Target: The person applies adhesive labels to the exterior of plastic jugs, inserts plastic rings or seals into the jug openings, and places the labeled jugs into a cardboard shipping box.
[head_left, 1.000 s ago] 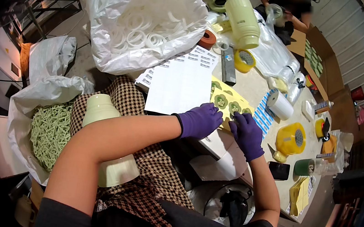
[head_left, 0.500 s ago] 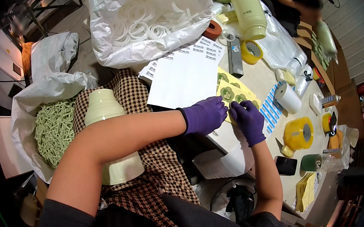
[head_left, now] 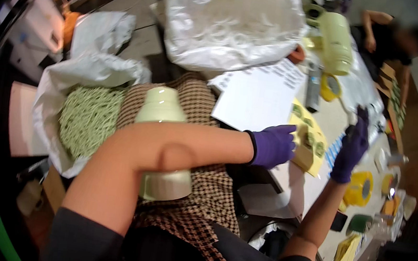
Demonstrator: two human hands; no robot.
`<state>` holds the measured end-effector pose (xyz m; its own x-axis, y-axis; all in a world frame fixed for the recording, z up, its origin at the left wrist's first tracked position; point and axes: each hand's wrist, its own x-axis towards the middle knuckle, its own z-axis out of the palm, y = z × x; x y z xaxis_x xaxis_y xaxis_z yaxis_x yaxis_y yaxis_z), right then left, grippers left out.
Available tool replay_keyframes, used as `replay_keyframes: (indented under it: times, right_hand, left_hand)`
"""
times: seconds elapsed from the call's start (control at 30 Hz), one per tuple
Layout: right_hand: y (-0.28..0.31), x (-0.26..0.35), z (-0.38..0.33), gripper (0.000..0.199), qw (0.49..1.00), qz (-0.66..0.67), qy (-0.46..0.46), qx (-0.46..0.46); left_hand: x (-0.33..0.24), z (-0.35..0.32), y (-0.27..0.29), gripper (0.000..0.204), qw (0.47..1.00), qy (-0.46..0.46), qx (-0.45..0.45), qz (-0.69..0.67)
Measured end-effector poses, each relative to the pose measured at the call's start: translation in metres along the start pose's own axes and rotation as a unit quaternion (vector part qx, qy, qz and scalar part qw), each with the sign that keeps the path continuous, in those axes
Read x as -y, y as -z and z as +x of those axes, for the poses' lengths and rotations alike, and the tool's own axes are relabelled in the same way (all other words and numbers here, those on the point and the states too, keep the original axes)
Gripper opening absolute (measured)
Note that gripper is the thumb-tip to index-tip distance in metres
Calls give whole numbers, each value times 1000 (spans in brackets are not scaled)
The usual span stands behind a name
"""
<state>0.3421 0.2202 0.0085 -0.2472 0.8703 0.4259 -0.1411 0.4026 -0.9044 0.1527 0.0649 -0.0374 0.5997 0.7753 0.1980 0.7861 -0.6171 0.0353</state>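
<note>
Both my hands wear purple gloves. My left hand (head_left: 274,146) is closed at the edge of a yellow sheet of round green stickers (head_left: 318,139), its fingertips pinching the sheet, part of which looks bent up. Off to the right, my right hand (head_left: 351,149) is raised over the table with fingers stretched out. It is blurred, and I see nothing held in it. A glossy pale-green, bottle-shaped shell (head_left: 162,104) lies across my lap, its middle hidden by my left forearm. White printed sheets (head_left: 255,102) lie just beyond my left hand.
A white sack of translucent rings (head_left: 177,47) stands ahead, and a sack of green strips (head_left: 89,120) at left. Another pale-green bottle (head_left: 335,44), yellow tape rolls (head_left: 358,188) and a green cup (head_left: 360,223) stand on the table. A person (head_left: 389,43) works at the far right.
My right hand has lifted away from the sticker sheet, up and to the right. My left hand stays by the sheet, which now looks bent. The whole view has shifted.
</note>
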Motion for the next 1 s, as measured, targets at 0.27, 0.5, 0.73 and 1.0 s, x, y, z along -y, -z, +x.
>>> replay_keyframes:
  times: [0.27,0.5,0.73,1.0]
  right_hand:
    - [-110,26,-185,46,912,-168,225,298]
    - [-187,30,-245,42,869,-72,279,403]
    - [-203,28,-254,39,853,-90,289,425]
    - [-205,25,-247,43,822,-114,323,454]
  left_hand:
    - [48,-229,65,38,850,479,-171,137]
    - [-8,-334,64,38,668,495,-337,-442]
    - [-17,-352,64,42,657,477,-363,-458]
    - [-14,-351,63,43,661,461,-353,-476]
